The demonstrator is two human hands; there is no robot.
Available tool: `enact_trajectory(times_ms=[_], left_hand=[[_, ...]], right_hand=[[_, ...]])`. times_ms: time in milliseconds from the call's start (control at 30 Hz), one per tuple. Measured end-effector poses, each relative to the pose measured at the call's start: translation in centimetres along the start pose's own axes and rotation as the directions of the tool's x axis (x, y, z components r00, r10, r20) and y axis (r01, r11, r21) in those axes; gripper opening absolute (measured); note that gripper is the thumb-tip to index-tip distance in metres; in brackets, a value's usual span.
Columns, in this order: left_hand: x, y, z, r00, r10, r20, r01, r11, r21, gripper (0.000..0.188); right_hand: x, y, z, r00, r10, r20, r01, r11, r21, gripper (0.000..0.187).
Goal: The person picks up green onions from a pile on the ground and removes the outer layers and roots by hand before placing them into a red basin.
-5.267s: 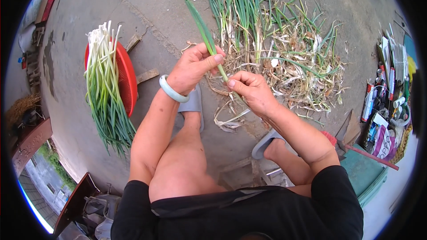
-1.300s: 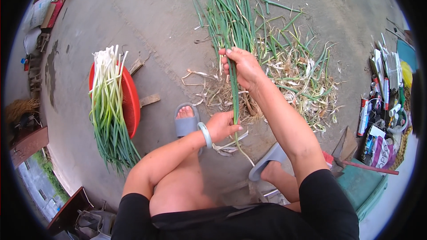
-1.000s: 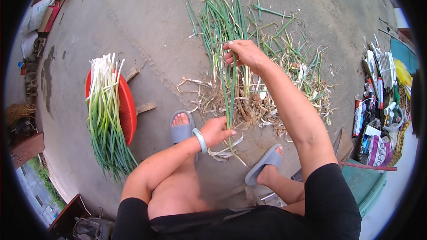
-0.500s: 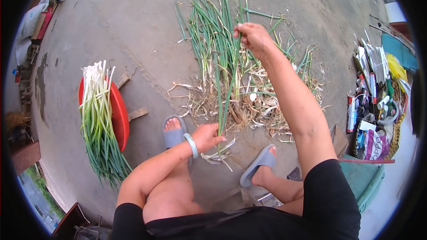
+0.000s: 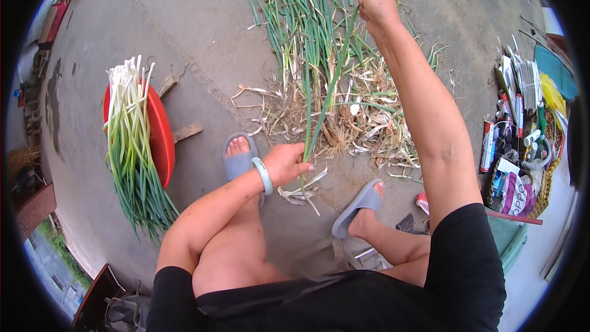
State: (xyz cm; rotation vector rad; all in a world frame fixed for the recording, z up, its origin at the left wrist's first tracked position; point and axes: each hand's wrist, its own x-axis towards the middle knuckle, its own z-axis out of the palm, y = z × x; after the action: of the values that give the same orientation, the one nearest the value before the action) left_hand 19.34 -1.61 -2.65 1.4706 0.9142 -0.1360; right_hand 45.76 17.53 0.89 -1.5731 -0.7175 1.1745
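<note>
A scallion (image 5: 319, 126) with long green leaves spreads upward from my left hand (image 5: 287, 163), which is closed around its lower part; dry papery skin and pale root end hang below the fingers. Farther out, my right hand (image 5: 377, 6) pinches the upper end of one of its leaves, holding it stretched. Beneath and beyond lies a heap of uncleaned scallions (image 5: 300, 27) on the ground. Cleaned scallions (image 5: 131, 138) with white stems lie across a red plastic basin (image 5: 162, 141) at my left, their green tops drooping over its edge.
Peeled skins and roots (image 5: 375, 129) litter the ground ahead, between and beyond my slippered feet. Wooden legs (image 5: 187, 131) stick out beside the basin. At the right stands a cluster of cans, bags and cardboard (image 5: 516, 141), close to a green bin (image 5: 509, 243).
My right hand has moved farther out and slightly right, drawing the leaf away from the left hand. My left hand keeps its hold. The whole view has shifted a little.
</note>
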Motion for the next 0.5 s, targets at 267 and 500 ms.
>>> enact_trajectory(times_ms=[267,500], left_hand=[[-0.1,-1.0,-0.1,0.999,0.028,0.033,-0.026,0.999,-0.035,0.023],[0.1,-1.7,0.2,0.996,0.047,0.07,-0.024,0.956,-0.293,0.016]], right_hand=[[-0.1,0.5,-1.7,0.98,0.022,-0.196,0.013,0.984,0.179,0.05],[-8.3,9.3,-2.1,0.974,0.226,-0.008,-0.22,0.958,0.183,0.023]])
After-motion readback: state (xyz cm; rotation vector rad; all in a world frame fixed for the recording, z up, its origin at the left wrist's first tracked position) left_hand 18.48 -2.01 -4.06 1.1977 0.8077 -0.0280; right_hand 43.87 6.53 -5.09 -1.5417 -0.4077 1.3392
